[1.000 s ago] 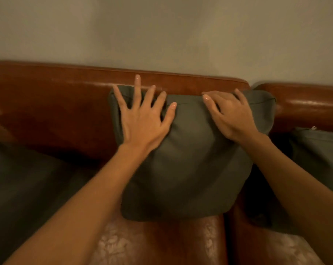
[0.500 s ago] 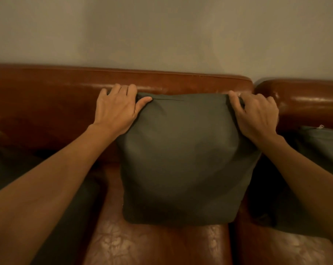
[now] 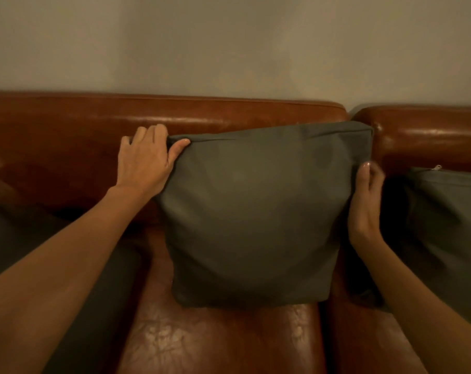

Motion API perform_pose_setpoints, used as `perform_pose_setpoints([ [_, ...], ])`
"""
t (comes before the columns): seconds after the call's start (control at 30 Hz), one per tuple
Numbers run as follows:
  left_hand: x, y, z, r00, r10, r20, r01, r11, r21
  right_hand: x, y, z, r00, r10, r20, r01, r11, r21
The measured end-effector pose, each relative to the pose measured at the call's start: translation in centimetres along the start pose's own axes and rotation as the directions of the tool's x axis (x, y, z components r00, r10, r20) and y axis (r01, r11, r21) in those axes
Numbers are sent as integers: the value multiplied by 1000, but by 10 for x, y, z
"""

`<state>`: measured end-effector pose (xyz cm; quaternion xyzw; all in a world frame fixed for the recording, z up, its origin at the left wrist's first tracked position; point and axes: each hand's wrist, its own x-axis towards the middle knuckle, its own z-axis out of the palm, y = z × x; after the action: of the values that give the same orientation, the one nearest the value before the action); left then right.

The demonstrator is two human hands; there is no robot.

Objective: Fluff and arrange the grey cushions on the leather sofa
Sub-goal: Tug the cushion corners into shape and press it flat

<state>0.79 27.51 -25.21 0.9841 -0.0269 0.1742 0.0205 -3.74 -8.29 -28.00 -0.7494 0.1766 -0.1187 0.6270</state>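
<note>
1. The middle cushion [image 3: 253, 217] stands upright on the sofa [image 3: 229, 344] seat, its back leaning on the backrest and its bottom edge resting on the seat some way in from the front edge.
2. The left hand [image 3: 145, 163] pinches the cushion's top left corner, thumb on the front face and fingers curled behind. The right hand [image 3: 365, 201] lies along the right edge with fingers roughly straight; I cannot tell whether it grips or only presses.
3. Risk: the cushion's top right corner sits higher than the left, so it looks slightly skewed. Letting go now would likely leave it crooked.
4. Risk: a hard pull at the pinched corner could drag the cover into a peak and leave the filling sagging low, undoing the fluffing.
5. Risk: a sideways push from the right hand may slide the cushion along the smooth leather toward the left cushion [image 3: 53, 265], spoiling the spacing.
6. Risk: the right forearm passes just beside the right cushion [image 3: 445, 225] and could knock it over when it draws back.
7. Hidden: the left fingers behind the corner, and the right hand's fingertips at the edge.
8. Cut off: both side cushions run out of view, and the left arm covers part of the left one. The scene is dim; a small pale tab at the right cushion's top may be a zip pull.
</note>
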Motion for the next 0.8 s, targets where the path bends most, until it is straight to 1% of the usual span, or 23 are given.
perform_pose_setpoints([
  [0.03, -1, 1, -1, 1000, -11, 5, 11, 1000, -11, -9, 7, 0, 994, 89, 62, -93, 994, 61],
  [0.07, -3, 2, -3, 1000, -20, 8, 20, 999, -28, -16, 13, 0, 984, 141, 105, -151, 984, 98],
  [0.1, -3, 4, -5, 1000, -29, 11, 30, 998, -53, -21, 14, 2, 981, 156, 115, -170, 978, 122],
  [0.17, 1, 7, -11, 998, -57, 33, 60, 995, -82, -24, 5, 6, 987, 135, 92, -147, 978, 145],
  [0.23, 8, 19, -20, 996, -62, 58, 65, 997, -45, -26, -3, 7, 995, 81, 52, -88, 984, 153],
  [0.27, 13, 29, -26, 998, -28, 57, 30, 998, -47, -28, -8, 8, 998, 48, 31, -52, 987, 151],
  [0.3, 18, 43, -33, 997, 35, 62, -30, 996, -89, -31, -12, 11, 1000, 16, 5, -16, 988, 152],
  [0.33, 22, 60, -42, 991, 111, 78, -95, 978, -186, -35, -19, 14, 1000, -17, -14, 20, 987, 162],
  [0.37, 26, 77, -53, 978, 178, 107, -133, 932, -336, -38, -25, 19, 998, -47, -32, 52, 984, 170],
  [0.4, 29, 94, -64, 964, 228, 139, -132, 859, -495, -41, -34, 23, 996, -82, -42, 89, 981, 175],
  [0.43, 30, 108, -76, 954, 257, 153, -117, 790, -602, -45, -44, 29, 991, -127, -43, 132, 976, 172],
  [0.47, 31, 117, -86, 952, 267, 153, -109, 758, -643, -50, -55, 35, 984, -172, -39, 176, 970, 168],
  [0.5, 31, 122, -96, 957, 255, 137, -111, 762, -638, -55, -67, 40, 976, -215, -33, 217, 962, 166],
  [0.57, 27, 117, -114, 984, 166, 61, -94, 783, -615, -65, -92, 47, 957, -291, -10, 288, 942, 172],
  [0.6, 25, 111, -121, 995, 103, 10, -73, 768, -636, -68, -106, 49, 946, -324, 6, 318, 934, 164],
  [0.63, 22, 103, -127, 998, 40, -42, -58, 737, -673, -70, -120, 51, 932, -362, 31, 355, 926, 132],
  [0.7, 12, 86, -134, 988, -93, -126, -33, 662, -749, -70, -150, 55, 882, -462, 96, 465, 885, -16],
  [0.77, -1, 67, -132, 956, -242, -167, -5, 552, -834, -68, -175, 67, 812, -557, 175, 582, 796, -169],
  [0.8, -8, 58, -127, 936, -311, -165, 9, 489, -872, -68, -181, 76, 777, -591, 216, 629, 743, -229],
])
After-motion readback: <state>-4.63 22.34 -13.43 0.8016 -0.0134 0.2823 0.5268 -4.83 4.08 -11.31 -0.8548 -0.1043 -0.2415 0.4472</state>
